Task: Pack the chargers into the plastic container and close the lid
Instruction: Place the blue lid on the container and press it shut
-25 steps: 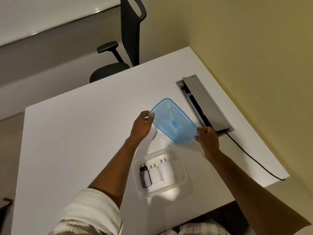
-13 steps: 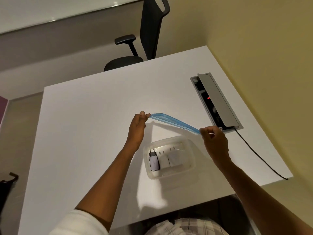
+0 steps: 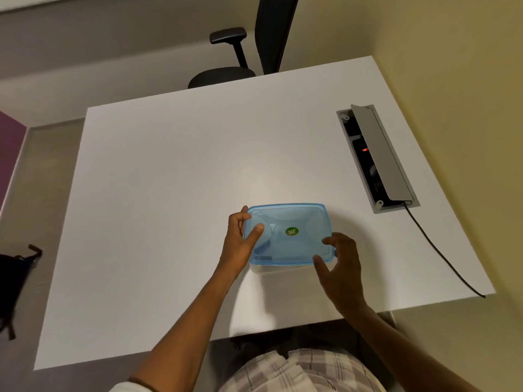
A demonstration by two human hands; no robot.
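Observation:
The blue translucent lid [image 3: 294,239], with a green sticker in its middle, lies flat on top of the clear plastic container [image 3: 278,268], which stands on the white table. My left hand [image 3: 240,241] grips the lid's left edge, thumb on top and fingers round the side. At the lid's near right corner my right hand [image 3: 338,260] has its fingers spread, its fingertips at the rim. The chargers are hidden under the lid.
A grey cable box [image 3: 375,158] with its flap raised is set into the table [image 3: 169,179] at the right, and a black cable [image 3: 441,250] runs from it over the near right edge. A black office chair [image 3: 254,49] stands beyond the far edge. A dark bag [image 3: 14,275] sits on the floor at left.
Both hands brought the blue lid down from the air and laid it flat on the container. The chargers, seen inside before, are now covered. The right hand's grip has loosened.

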